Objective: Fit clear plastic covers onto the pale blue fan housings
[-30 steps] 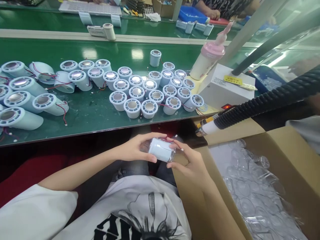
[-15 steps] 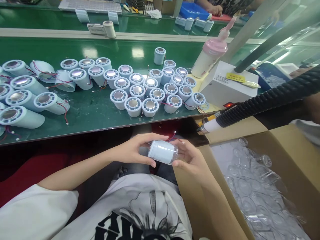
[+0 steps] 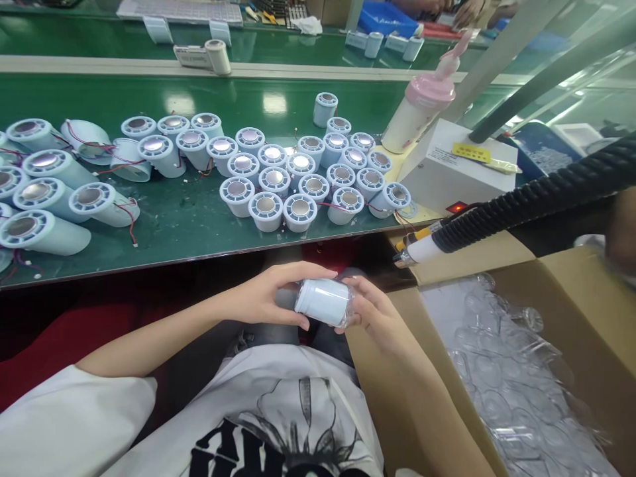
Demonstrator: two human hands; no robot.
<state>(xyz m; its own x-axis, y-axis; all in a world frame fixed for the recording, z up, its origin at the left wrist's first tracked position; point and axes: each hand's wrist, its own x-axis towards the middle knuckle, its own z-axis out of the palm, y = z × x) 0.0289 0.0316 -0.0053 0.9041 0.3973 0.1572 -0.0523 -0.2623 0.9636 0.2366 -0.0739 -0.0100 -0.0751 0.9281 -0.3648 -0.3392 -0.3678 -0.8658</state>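
Between my hands, above my lap, a light-blue plastic cylinder [image 3: 322, 302] lies sideways with a clear plastic cup [image 3: 348, 306] around it. My left hand [image 3: 278, 295] grips its left end, thumb below and fingers above. At the right end, my right hand [image 3: 380, 308] is closed around the bottom of the clear cup. Several similar blue cylinders [image 3: 299, 211] stand on the green table ahead, with round silvery centres on top and thin red wires. More of them lean or lie in a group [image 3: 102, 202] at the left.
An open cardboard box [image 3: 571, 285] at my right holds many clear plastic cups [image 3: 511, 371]. A black corrugated hose [image 3: 536, 199] reaches in from the right, near a white box [image 3: 457, 165] with a red lit switch and a pink-topped bottle [image 3: 422, 109]. Another person's hands [image 3: 467, 13] are across the table.
The fingers of my right hand have closed in around the cup's right end, and the wire seen beside them no longer shows. My left hand is almost unmoved.
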